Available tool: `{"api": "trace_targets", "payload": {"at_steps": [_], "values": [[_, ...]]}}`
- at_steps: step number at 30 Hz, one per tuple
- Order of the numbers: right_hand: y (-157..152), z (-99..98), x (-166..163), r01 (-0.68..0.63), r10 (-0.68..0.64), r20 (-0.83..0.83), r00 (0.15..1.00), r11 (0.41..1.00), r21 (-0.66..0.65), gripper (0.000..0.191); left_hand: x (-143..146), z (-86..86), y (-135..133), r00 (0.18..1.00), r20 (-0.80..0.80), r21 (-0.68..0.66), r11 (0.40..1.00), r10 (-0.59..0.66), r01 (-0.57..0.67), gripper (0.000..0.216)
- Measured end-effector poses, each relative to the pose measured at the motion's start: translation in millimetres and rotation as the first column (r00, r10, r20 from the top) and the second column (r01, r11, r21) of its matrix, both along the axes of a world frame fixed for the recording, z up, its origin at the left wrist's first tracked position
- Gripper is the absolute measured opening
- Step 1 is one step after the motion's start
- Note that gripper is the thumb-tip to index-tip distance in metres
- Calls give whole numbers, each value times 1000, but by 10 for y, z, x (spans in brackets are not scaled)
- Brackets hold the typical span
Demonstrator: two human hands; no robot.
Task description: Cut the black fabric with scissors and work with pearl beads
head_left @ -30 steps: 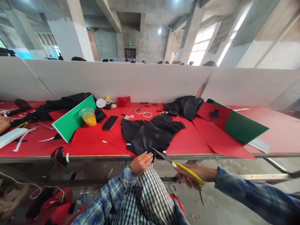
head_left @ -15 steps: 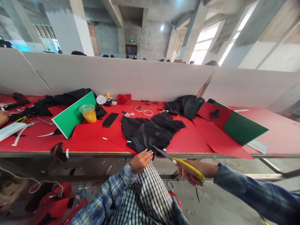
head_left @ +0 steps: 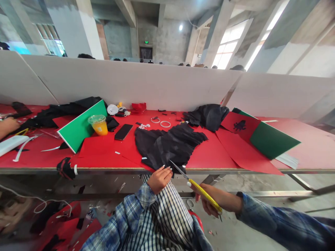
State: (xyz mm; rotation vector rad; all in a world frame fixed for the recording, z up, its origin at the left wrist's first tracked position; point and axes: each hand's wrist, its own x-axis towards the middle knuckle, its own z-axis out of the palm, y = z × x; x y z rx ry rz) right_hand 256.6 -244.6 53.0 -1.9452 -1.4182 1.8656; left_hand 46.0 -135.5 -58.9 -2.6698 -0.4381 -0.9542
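A piece of black fabric (head_left: 167, 144) with ragged edges lies on the red tabletop, its near end hanging over the front edge. My left hand (head_left: 160, 178) pinches that near end, fingertips on the cloth at the table edge. In my right hand (head_left: 209, 198) are scissors (head_left: 200, 191) with yellow handles, the fingers wrapped round them. The scissor blades point up and left and lie over the fabric's lower edge, just right of my left fingertips. Whether they are cutting into the cloth I cannot tell.
Leftward stand a green board (head_left: 82, 125), a cup of orange drink (head_left: 98, 125) and a phone (head_left: 123, 132). Two white rings (head_left: 165, 124) and more bunched black fabric (head_left: 208, 116) lie behind. Another green board (head_left: 272, 139) is at right. Another person's hand (head_left: 7, 127) shows far left.
My right hand and the scissor handles have shifted slightly left and down, and the handles look closer together. My left hand stays at the fabric. The other person's hand reaches further into view.
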Motion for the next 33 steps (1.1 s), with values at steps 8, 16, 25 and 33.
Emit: {"api": "trace_targets", "payload": {"at_steps": [8,16,25,33], "values": [[71,-126,155,-28,27,-28,999,998,-49,42,-4,39,24,998,42,5,999,-39,39,33],[-36,8,110,-22,31,-117,993,997,73,39,-72,75,118,992,-82,-59,994,-101,97,31],[-91,-13,49,57,-43,-190,981,996,69,49,-193,129,223,980,-119,-90,984,-162,152,32],[54,25,4,88,-78,-266,961,996,28,59,-333,151,341,990,-62,-126,985,-129,120,31]]}}
